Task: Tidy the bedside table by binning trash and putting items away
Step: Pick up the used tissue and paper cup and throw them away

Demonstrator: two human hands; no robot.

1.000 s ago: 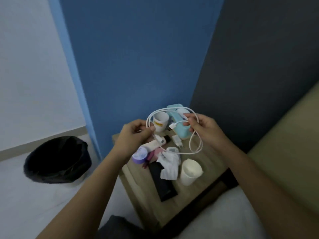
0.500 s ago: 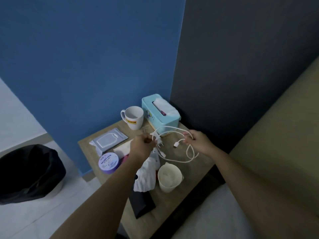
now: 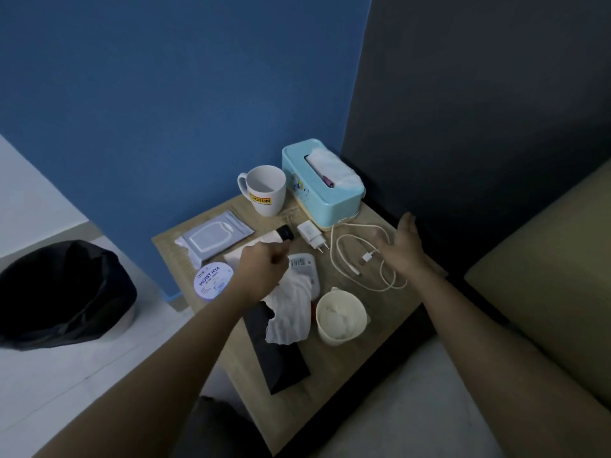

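Observation:
The wooden bedside table [image 3: 373, 352] holds a loose white charging cable [image 3: 337, 259] lying flat at its right side, beside a white charger plug [image 3: 310, 233]. My right hand [image 3: 401, 246] is open, palm up, just right of the cable and not touching it. My left hand [image 3: 264, 269] hovers with fingers curled over a crumpled white tissue [image 3: 291, 314] and a white barcoded item [image 3: 302, 262]; nothing shows in its grip. A paper cup [image 3: 340, 317] with a wad inside stands near the tissue.
At the back stand a white mug [image 3: 266, 190] and a turquoise tissue box [image 3: 322, 185]. A wipes pack [image 3: 215, 238], purple jar [image 3: 213, 280], black-capped tube [image 3: 284, 233] and black flat item [image 3: 279, 355] lie around. A black-lined bin [image 3: 59, 292] sits on the floor left.
Both hands held the cable in the air before; now it lies on the table. My right hand has opened and my left hand has dropped toward the tissue. The camera moved closer.

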